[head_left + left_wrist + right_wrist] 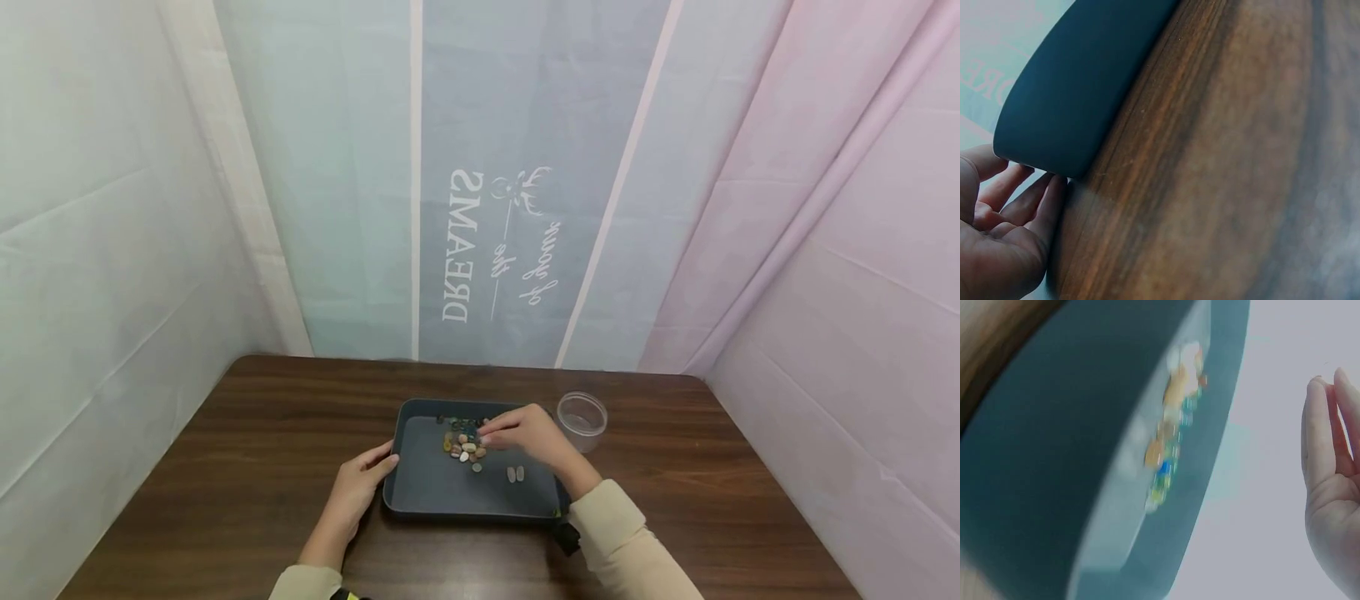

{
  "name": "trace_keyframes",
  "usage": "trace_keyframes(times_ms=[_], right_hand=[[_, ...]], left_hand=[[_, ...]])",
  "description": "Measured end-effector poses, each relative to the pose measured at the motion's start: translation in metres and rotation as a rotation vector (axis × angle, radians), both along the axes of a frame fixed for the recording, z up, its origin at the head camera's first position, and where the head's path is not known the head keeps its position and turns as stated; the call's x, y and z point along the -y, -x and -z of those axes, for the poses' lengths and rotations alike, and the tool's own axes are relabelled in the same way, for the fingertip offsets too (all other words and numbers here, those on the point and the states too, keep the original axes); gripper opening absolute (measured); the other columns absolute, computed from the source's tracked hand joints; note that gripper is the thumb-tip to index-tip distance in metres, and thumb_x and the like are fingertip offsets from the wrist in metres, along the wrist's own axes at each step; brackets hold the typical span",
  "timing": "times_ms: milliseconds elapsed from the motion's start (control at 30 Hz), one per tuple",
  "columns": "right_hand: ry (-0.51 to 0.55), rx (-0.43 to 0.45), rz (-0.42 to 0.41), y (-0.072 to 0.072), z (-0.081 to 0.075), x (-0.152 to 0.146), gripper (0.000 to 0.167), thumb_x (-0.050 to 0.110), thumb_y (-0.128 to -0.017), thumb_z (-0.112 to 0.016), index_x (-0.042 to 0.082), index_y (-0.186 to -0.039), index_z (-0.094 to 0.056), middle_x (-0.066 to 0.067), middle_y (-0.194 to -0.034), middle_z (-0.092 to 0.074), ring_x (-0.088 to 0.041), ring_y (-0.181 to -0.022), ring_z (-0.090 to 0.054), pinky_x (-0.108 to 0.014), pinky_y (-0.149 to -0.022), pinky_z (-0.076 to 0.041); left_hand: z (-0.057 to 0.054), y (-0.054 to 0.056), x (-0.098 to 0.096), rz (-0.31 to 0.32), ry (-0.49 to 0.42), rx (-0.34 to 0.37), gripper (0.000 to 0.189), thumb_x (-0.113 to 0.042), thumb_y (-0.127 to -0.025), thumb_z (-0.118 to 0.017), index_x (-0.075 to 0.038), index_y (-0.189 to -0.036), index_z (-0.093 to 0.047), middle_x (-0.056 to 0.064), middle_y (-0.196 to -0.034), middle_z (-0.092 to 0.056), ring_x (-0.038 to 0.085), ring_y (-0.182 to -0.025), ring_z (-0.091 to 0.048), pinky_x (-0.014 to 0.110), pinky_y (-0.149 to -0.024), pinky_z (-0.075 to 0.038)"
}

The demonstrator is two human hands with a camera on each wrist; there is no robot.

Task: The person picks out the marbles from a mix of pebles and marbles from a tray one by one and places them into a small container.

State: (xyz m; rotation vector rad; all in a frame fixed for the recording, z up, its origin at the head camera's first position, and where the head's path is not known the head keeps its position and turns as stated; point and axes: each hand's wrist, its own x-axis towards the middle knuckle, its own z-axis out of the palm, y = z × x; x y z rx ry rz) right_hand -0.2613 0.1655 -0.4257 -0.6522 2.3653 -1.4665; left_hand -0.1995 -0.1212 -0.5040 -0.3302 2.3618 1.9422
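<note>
A dark grey rectangular tray (420, 492) lies on the table with a small heap of polished stones (468, 447) in it, cream, brown and yellow, plus green and blue pieces behind them. Two pale oval stones (515, 474) lie apart on its right side. My left hand (355, 492) grips the tray's left edge, thumb at the rim; in the left wrist view, fingers (1047, 203) touch the tray's wall from below. Above the heap, my right hand (528, 433) has thumb and fingertips drawn close together; I cannot tell whether a stone is between them.
A clear round plastic tub (582, 417) stands just behind the tray's right side, partly behind the right hand. The brown wood-grain table (300, 417) ends at hanging cloth at the back and sides. A small yellow-green piece (557, 513) sits in the tray's near right corner.
</note>
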Motion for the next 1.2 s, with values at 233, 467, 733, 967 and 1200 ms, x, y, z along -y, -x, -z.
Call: trace_keyframes(times_ms=[233,467,733,967,1200], right_hand=[[-0.021,-0.049,0.226,0.006,0.0,-0.044,0.032,0.024,-0.089,-0.074,0.0,-0.111,-0.075,-0.015,-0.111,-0.075,-0.023,-0.099,-0.074,-0.042,-0.089,-0.059],[-0.085,-0.1,0.476,0.008,0.0,-0.079,0.03,0.028,-0.088,-0.076,0.007,-0.109,-0.078,-0.01,-0.106,-0.077,-0.024,-0.103,-0.073,-0.034,-0.09,-0.058],[-0.153,-0.125,0.651,0.011,0.004,-0.104,0.026,0.026,-0.09,-0.074,0.008,-0.107,-0.079,-0.013,-0.115,-0.074,-0.029,-0.118,-0.065,-0.023,-0.085,-0.051],[-0.196,-0.159,0.745,0.013,0.013,-0.109,0.026,0.026,-0.089,-0.075,0.007,-0.107,-0.079,-0.018,-0.112,-0.074,-0.033,-0.112,-0.067,-0.024,-0.074,-0.053],[-0.234,-0.226,0.778,0.013,0.018,-0.112,0.024,0.022,-0.088,-0.076,0.005,-0.105,-0.079,-0.02,-0.109,-0.074,-0.032,-0.1,-0.069,-0.02,-0.064,-0.048]], left_hand=[[0.001,0.0,0.0,-0.003,0.0,0.0,0.049,-0.033,-0.099,-0.062,-0.009,-0.142,-0.056,0.019,-0.149,-0.05,0.042,-0.144,-0.037,0.058,-0.116,-0.033],[0.001,0.0,0.0,-0.012,-0.011,-0.002,0.048,-0.031,-0.098,-0.063,-0.008,-0.14,-0.057,0.018,-0.148,-0.051,0.041,-0.144,-0.038,0.056,-0.116,-0.034],[0.001,0.0,0.0,-0.012,-0.011,-0.007,0.049,-0.032,-0.098,-0.063,-0.008,-0.14,-0.057,0.018,-0.148,-0.052,0.04,-0.143,-0.039,0.056,-0.115,-0.035],[0.002,0.001,0.002,-0.005,-0.009,0.0,0.048,-0.032,-0.098,-0.063,-0.01,-0.141,-0.057,0.017,-0.149,-0.051,0.041,-0.144,-0.037,0.058,-0.116,-0.032],[0.003,0.001,0.002,0.01,-0.002,-0.004,0.049,-0.032,-0.098,-0.062,-0.01,-0.141,-0.057,0.018,-0.149,-0.05,0.042,-0.144,-0.036,0.058,-0.116,-0.032]])
